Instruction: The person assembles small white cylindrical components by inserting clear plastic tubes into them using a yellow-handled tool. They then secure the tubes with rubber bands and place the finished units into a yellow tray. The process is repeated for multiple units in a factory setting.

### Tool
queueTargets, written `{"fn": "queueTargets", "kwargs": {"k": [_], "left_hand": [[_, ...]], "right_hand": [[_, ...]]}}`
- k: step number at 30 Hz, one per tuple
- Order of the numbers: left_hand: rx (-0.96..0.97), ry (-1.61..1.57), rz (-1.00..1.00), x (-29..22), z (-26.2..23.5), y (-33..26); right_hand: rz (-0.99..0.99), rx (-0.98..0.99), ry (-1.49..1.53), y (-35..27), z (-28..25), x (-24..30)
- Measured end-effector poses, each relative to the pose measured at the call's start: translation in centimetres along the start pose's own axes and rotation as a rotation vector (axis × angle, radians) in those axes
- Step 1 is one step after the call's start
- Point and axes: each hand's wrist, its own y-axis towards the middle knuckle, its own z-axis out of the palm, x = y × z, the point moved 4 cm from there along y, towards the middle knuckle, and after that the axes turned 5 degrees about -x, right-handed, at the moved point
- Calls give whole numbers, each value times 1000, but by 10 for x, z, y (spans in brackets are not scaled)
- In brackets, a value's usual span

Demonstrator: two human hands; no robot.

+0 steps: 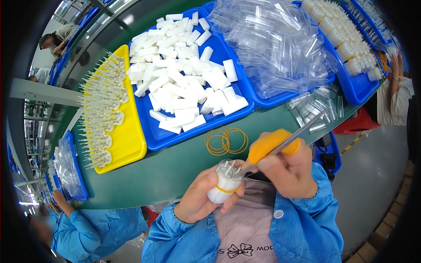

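Close to my body, my left hand (199,196) is closed around a white cylindrical bundle (218,195). A yellow rubber band (226,190) circles this bundle, and clear plastic with white prongs stands up at its top. My right hand (287,173) grips metal tweezers (303,128), slanted down to the left. Their tips are at the rim of the bundle's top; whether they pinch anything I cannot tell. Orange-yellow finger covers (268,147) sit on fingers of my right hand. Just beyond my hands, several loose rubber bands (226,141) lie on the green table (171,168).
A blue tray (197,132) holds white blocks. Left of it, a yellow tray (137,151) carries white pronged parts. Clear plastic sleeves fill another blue tray (267,103), with loose sleeves (316,107) beside it. Finished-looking bundles (344,44) stand far right. A co-worker's blue sleeve (83,228) is at left.
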Motion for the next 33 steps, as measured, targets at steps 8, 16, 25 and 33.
{"fn": "queueTargets", "kwargs": {"k": [8, 16, 25, 33], "left_hand": [[59, -60, -19, 3, 1, 3], [43, -96, -69, 12, -10, 10], [57, -179, -14, 13, -4, 4], [34, -113, 56, 11, -14, 1]], "right_hand": [[21, 22, 65, 0, -2, -1], [-168, -140, -178, -5, -19, 2], [-40, -129, -75, -9, -13, -4], [-101, -88, -265, -8, -14, -3]]}}
